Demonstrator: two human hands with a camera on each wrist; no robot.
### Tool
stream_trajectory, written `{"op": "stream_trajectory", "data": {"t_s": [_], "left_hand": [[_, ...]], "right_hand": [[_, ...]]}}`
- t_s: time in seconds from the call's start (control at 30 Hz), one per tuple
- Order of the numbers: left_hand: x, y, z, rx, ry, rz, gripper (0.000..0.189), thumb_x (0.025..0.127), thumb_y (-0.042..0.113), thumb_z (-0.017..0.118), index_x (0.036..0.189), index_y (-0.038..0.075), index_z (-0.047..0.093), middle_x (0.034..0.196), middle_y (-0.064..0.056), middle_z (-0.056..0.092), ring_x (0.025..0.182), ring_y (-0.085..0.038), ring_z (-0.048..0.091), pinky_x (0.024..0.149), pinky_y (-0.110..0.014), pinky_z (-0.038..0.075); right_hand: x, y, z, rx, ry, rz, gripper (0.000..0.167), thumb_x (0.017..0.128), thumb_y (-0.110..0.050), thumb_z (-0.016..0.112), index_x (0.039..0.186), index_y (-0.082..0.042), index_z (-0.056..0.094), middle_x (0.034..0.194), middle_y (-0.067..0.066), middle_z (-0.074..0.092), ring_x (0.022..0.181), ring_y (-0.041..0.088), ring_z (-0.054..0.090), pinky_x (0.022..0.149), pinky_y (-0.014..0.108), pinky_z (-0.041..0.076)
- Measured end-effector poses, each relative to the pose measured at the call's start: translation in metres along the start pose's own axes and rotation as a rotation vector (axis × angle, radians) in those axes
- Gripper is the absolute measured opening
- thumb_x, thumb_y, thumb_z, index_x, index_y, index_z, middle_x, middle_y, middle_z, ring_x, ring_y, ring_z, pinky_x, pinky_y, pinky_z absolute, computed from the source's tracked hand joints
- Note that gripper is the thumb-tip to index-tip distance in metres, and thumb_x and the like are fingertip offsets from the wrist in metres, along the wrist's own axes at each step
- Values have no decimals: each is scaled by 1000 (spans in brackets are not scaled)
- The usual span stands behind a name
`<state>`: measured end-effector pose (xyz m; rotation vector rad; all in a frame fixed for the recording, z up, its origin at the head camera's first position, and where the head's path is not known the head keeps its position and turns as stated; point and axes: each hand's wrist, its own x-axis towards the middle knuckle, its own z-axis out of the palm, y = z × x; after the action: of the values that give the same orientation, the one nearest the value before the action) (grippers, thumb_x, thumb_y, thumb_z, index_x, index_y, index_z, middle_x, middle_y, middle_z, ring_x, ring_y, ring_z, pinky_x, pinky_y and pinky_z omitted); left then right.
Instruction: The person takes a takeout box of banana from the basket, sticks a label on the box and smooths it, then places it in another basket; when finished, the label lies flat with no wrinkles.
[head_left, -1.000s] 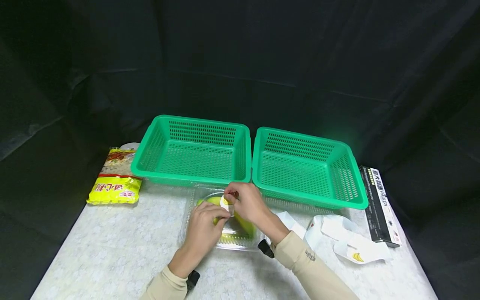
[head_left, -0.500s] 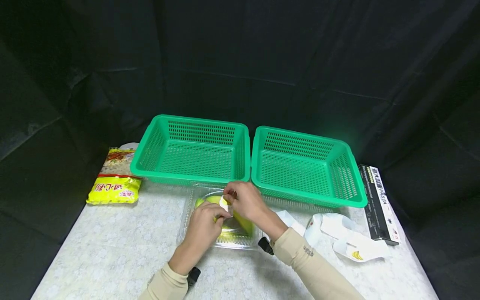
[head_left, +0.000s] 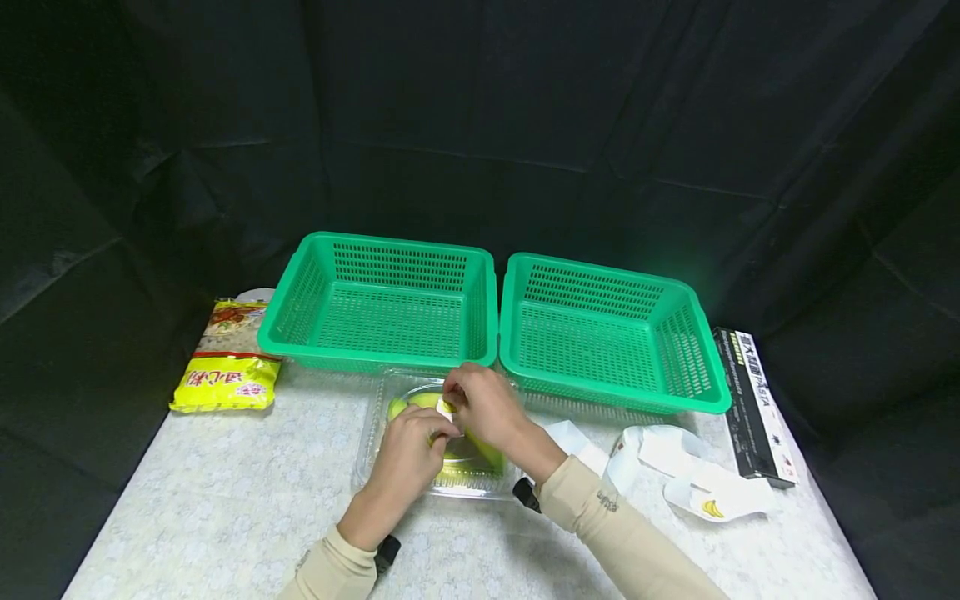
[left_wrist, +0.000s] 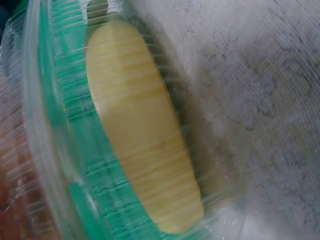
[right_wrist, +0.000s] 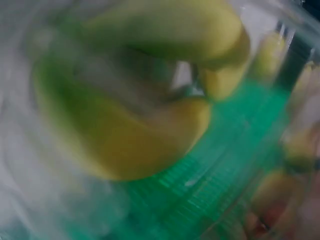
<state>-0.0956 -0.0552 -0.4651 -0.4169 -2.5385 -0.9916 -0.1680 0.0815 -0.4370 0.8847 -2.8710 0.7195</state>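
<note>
There's your small white label, a yellow patch printed near its upper edge, up between your two hands above the clear plastic clamshell container. Your right hand pinches its upper end, your left hand its lower end, fingers curled in close. Right below, yellow-green bananas lie inside the container, two green baskets just beyond.

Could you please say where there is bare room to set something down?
The widest bare patch of table lies between the yellow bag and the left sleeve. The left green basket and right green basket look empty. Crowded: around the clear container, below the left hand and right hand, and where the white strip nears the black box.
</note>
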Motion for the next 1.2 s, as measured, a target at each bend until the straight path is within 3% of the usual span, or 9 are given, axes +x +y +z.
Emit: {"op": "stream_trajectory", "data": {"t_s": [0.13,0.27,0.37,0.47,0.7,0.9,1.07,1.2], "left_hand": [[-3,1,-2,1,-44,25,33,70,-20,68,80,9,80,85,0,78,84,-19,71,81,-31,57],[-9,3,-10,29,-148,50,43,70,-24,57,91,6,81,95,-2,78,93,-19,71,84,-32,60],[-14,5,-17,62,-221,58,43,74,-22,58,100,5,80,104,-3,79,96,-18,70,82,-30,60],[-15,7,-19,87,-253,67,41,77,-18,61,106,5,79,109,-4,78,95,-17,70,82,-29,60],[-18,7,-17,134,-217,102,26,86,-2,68,106,9,79,107,1,76,98,-15,66,86,-33,56],[-22,6,-13,185,-174,119,24,86,4,70,107,14,79,105,4,72,99,-14,61,82,-32,51],[-15,5,-13,110,-174,100,26,86,-1,67,102,14,81,99,4,73,92,-15,62,81,-30,52],[-7,0,-12,43,-150,55,30,87,-7,64,105,11,79,101,-2,74,94,-20,64,84,-35,53]], "right_hand": [[-3,1,5,-12,18,7,16,81,7,69,84,-9,72,81,1,66,71,10,56,62,23,49],[-3,0,7,-9,29,11,18,82,8,69,84,-9,72,80,0,62,69,9,52,60,22,46],[-3,0,8,1,24,17,19,82,9,68,83,-9,72,78,0,61,67,7,49,60,21,44],[-3,0,8,11,20,25,19,82,10,68,83,-9,72,78,-1,60,66,7,48,59,21,43],[-3,3,8,-10,31,37,19,84,8,68,85,-10,73,78,-1,60,67,8,47,59,22,42],[-2,3,7,-50,60,82,15,85,4,70,84,-11,73,77,0,63,67,10,52,58,24,44],[-4,5,3,-62,61,122,17,85,5,67,83,-11,71,75,0,63,66,12,52,57,26,44],[-11,4,0,-80,40,85,12,88,2,68,88,-10,71,78,2,62,66,13,52,57,27,43]]}}
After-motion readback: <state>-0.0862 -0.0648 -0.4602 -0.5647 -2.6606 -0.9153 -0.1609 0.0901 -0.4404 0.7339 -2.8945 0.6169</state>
